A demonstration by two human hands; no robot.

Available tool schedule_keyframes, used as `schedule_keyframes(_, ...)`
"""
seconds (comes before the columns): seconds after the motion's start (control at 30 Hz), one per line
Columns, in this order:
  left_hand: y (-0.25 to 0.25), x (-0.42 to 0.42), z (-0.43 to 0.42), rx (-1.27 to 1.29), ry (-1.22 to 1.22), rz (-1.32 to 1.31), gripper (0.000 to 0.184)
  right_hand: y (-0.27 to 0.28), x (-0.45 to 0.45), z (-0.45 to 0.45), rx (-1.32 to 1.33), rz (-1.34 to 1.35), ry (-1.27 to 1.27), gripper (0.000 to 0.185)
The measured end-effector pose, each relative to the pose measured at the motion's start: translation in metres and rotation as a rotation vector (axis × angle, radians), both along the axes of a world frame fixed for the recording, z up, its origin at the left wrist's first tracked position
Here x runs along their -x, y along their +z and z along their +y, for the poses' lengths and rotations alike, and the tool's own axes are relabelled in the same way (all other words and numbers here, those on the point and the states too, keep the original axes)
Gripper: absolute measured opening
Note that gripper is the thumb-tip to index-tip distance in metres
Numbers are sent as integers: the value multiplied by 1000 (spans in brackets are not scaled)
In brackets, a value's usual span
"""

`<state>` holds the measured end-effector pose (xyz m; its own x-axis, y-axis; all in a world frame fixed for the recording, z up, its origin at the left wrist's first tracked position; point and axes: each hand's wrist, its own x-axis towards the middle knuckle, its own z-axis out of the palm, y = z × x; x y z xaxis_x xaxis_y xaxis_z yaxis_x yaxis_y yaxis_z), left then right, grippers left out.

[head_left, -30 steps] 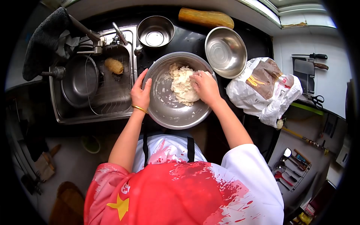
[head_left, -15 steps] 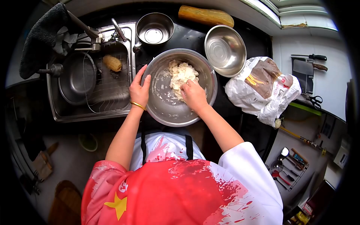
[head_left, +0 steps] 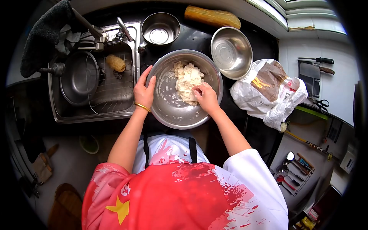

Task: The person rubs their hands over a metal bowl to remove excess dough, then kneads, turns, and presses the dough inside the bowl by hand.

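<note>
A wide steel mixing bowl (head_left: 165, 111) stands on the counter in front of me. In it lies a rough, shaggy lump of pale dough (head_left: 188, 80), with bits stuck to the bowl's wall. My left hand (head_left: 144, 92), with a gold bangle at its wrist, holds the bowl's left side, thumb apart from the fingers. Inside the bowl, my right hand (head_left: 207, 98) is at the dough's right edge, its fingers curled together against it. The fingertips are partly hidden.
Left is a sink (head_left: 94, 118) with a wire rack, a pan and a loofah-like scrubber (head_left: 115, 63). Behind stand a steel pot (head_left: 160, 28), an empty steel bowl (head_left: 231, 53) and a long squash (head_left: 212, 17). A crumpled flour bag (head_left: 268, 92) lies right; knives (head_left: 309, 73) hang beyond.
My right hand has shifted right and slightly down, its fingers drawn in at the dough's edge. The dough looks more stretched toward me. My left hand stays on the bowl.
</note>
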<state>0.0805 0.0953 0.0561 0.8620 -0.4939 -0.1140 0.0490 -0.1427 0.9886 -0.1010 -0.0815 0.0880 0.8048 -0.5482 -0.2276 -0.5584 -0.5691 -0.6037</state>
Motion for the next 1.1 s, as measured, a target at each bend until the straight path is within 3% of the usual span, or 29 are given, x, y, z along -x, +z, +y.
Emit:
schedule_keyframes(0.33, 3, 0, 0, 13, -6, 6, 38, -3, 4, -12, -324, -64, -119, 16)
schedule_keyframes(0.4, 5, 0, 0, -1, -8, -8, 39, 6, 1, -12, -837, -18, -423, 18)
schedule_keyframes(0.43, 7, 0, 0, -32, 1, -41, 39, 6, 1, -12, -836, -20, -422, 18)
schedule_keyframes(0.5, 16, 2, -1, -60, 11, -75, 39, 8, 2, -11, -1081, -140, -528, 19)
schedule_keyframes(0.57, 30, 3, 0, -332, 99, -430, 36, 10, -1, -8, -1162, -184, -564, 19)
schedule_keyframes(0.6, 36, 2, 1, -329, 101, -432, 36, 11, -2, -6, -1245, -226, -602, 19)
schedule_keyframes(0.67, 47, 0, 3, -134, -93, -798, 34, 14, -5, 1, -1312, -261, -625, 17)
schedule_keyframes(0.73, 57, 9, 4, -101, -194, -816, 32, 21, -11, 12, -1400, -272, -663, 18)
schedule_keyframes(0.8, 63, 19, 3, -10, -395, -657, 30, 23, -15, 21, -1451, -277, -590, 19)
schedule_keyframes(1.1, 64, 18, 25, 60, -429, -622, 20, 27, -27, 65, -1675, -179, -540, 18)
